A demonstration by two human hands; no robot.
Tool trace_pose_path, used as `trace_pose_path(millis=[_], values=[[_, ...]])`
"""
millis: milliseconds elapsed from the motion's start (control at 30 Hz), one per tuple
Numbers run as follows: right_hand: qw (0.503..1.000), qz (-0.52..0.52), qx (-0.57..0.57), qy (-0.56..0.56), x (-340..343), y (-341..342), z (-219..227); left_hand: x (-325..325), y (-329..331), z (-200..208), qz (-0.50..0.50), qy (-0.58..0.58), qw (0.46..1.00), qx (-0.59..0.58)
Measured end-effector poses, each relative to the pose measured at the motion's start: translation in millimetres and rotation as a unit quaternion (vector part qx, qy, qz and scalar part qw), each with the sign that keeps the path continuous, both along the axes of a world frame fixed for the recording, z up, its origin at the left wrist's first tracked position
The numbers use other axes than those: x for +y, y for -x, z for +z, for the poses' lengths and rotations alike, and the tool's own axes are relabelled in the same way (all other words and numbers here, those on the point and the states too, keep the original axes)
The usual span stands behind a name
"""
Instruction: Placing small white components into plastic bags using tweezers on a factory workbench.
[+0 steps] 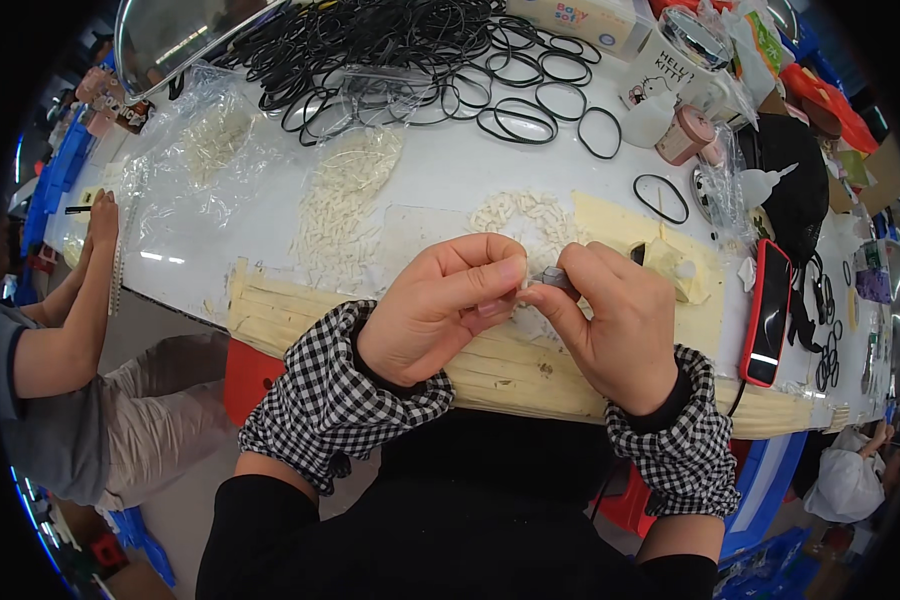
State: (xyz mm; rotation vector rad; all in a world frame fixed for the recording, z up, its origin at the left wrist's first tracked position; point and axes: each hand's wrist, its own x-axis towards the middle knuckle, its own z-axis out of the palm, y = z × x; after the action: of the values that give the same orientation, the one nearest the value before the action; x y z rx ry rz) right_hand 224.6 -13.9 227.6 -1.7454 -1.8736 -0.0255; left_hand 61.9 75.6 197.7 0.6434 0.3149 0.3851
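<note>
My left hand (pixel 440 310) is closed in a pinch, thumb against forefinger, on a small off-white piece (pixel 525 284) that mostly hides behind the fingertips. Right beside it, the thumb and fingers of my right hand (pixel 618 325) grip a small dark grey, blunt-ended object (pixel 554 279); its exact kind I cannot make out. The two sets of fingertips nearly meet above the table edge. Just beyond them lies a loose heap of small off-white pieces (pixel 530 215). A larger spread of similar pieces (pixel 335 215) trails from a clear plastic bag to the left.
Black rubber loops (pixel 520 120) pile up at the back. Tan tape (pixel 300 312) covers the table's front edge. A red-cased phone (pixel 765 315), a white squeeze bottle (pixel 650 120) and a pink jar (pixel 684 135) stand or lie to the right. Another person's arm (pixel 70 340) rests at far left.
</note>
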Motion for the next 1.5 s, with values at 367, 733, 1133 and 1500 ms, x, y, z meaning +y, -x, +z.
trace_pose_path(millis=[367,733,1133,1500], values=[[1.000,-0.002,0.024,-0.015,1.3,1.2,-2.6,-0.2,0.0,4.5,0.000,-0.003,1.000,0.016],[0.985,0.057,0.103,0.129,0.3,-11.4,7.2,2.8,0.8,4.4,0.077,0.050,0.996,0.003],[0.982,0.078,0.062,0.160,-4.0,-8.9,-3.3,2.7,-3.3,1.7,0.107,0.045,0.992,0.057],[0.978,0.104,0.161,-0.079,4.9,-5.6,-0.6,-0.3,-1.2,-5.4,-0.033,-0.010,0.999,0.025]])
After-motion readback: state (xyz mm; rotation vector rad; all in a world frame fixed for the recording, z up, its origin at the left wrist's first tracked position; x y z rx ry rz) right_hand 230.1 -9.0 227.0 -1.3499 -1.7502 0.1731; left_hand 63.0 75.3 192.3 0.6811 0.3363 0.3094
